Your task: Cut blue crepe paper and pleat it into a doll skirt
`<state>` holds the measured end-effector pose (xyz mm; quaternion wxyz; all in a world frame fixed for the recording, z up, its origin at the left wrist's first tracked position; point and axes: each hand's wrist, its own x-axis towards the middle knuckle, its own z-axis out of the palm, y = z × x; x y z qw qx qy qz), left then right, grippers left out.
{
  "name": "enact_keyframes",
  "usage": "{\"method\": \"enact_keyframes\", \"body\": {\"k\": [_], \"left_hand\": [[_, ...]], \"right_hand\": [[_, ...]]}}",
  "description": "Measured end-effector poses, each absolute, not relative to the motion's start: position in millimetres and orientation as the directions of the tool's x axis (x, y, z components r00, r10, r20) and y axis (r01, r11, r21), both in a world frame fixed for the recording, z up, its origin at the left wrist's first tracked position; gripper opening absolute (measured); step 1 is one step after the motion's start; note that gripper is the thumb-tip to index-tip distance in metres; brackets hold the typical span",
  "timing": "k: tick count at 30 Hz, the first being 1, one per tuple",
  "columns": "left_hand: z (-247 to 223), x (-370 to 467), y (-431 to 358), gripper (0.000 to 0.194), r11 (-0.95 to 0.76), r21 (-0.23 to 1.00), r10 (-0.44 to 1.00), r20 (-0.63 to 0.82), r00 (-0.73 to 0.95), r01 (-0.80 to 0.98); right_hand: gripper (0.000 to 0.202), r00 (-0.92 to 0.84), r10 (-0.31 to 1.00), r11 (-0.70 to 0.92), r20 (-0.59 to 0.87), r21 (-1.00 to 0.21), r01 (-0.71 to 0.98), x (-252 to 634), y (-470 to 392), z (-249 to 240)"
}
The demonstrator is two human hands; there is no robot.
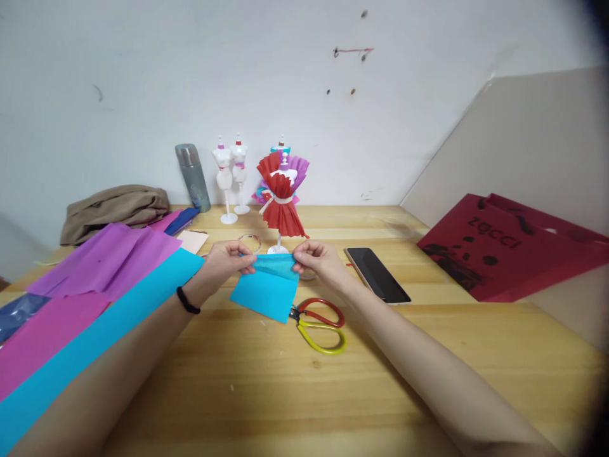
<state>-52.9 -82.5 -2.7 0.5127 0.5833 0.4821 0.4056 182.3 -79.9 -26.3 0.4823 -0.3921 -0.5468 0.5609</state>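
A small sheet of blue paper (266, 293) is stretched between both hands, its top edge folded over in a narrow strip. My left hand (233, 259) pinches the left end of that edge between thumb and fingers. At the right end, my right hand (311, 259) pinches the same edge. Scissors (323, 325) with one red and one yellow handle lie on the table, their blades hidden beneath the paper. Just behind the hands stands a small white mannequin dressed in pleated red paper (284, 219), with a pale band at its waist.
Purple, pink and blue paper sheets (109, 260) cover the left side, beside a brown cloth (114, 209). A flask (194, 181) and more mannequins (224, 181) stand by the wall. A phone (378, 276) and a red bag (504, 254) lie right on the wooden table (380, 381).
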Motion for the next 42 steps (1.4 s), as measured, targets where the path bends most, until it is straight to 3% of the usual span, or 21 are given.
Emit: {"method": "enact_keyframes", "body": {"k": [17,33,38,42], "left_hand": [[-5.2,-54.1,-80.1,0.027,0.004,0.989,0.978,-0.035,0.204,0.15],[5.6,-54.8,-85.9,0.016,-0.048,0.966,0.977,-0.007,0.212,0.255],[13.6,-56.3,-88.2,0.013,-0.083,0.964,0.984,0.039,0.172,0.253],[16.5,-59.5,-85.8,0.016,-0.135,0.966,0.979,0.096,0.182,0.219]], "right_hand": [[0.032,-0.211,0.977,0.003,0.035,-0.989,-0.149,180.8,-80.4,-26.7],[0.028,-0.212,0.977,0.027,0.03,-1.0,-0.016,179.7,-83.6,-21.1],[0.027,-0.283,0.95,0.108,0.13,-0.99,-0.09,177.8,-86.6,-19.4],[0.026,-0.314,0.941,0.077,0.128,-0.982,-0.171,179.7,-85.3,-21.4]]}}
